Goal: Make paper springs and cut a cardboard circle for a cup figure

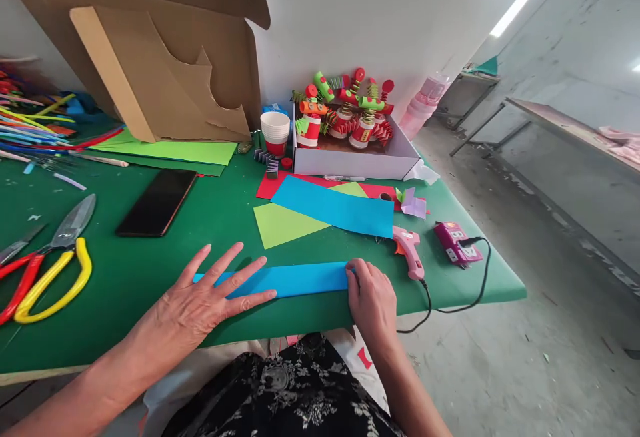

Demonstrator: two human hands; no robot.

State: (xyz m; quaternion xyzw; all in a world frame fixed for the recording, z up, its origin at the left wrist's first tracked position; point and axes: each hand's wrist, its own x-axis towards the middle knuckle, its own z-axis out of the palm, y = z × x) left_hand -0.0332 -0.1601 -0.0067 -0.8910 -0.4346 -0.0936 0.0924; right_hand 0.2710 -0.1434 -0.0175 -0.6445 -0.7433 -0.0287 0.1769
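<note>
A narrow blue paper strip (300, 279) lies lengthwise along the near part of the green table. My left hand (200, 300) rests with spread fingers over the strip's left end. At the other end, my right hand (373, 293) has its fingers curled and closed on the strip's edge; the fingertips are partly hidden. Beyond the strip lie a wider blue paper piece (340, 207), a light green sheet (285, 223) and a red sheet (270, 185), overlapping each other. A pink glue gun (411, 250) lies just past my right hand.
A purple power box (457, 243) with a black cable sits at the right. Yellow-handled scissors (65, 257) and a phone (157, 203) lie left. Behind stand stacked paper cups (276, 131), a white box (355, 165) of paper figures, a pink bottle (425, 107) and cardboard (175, 83).
</note>
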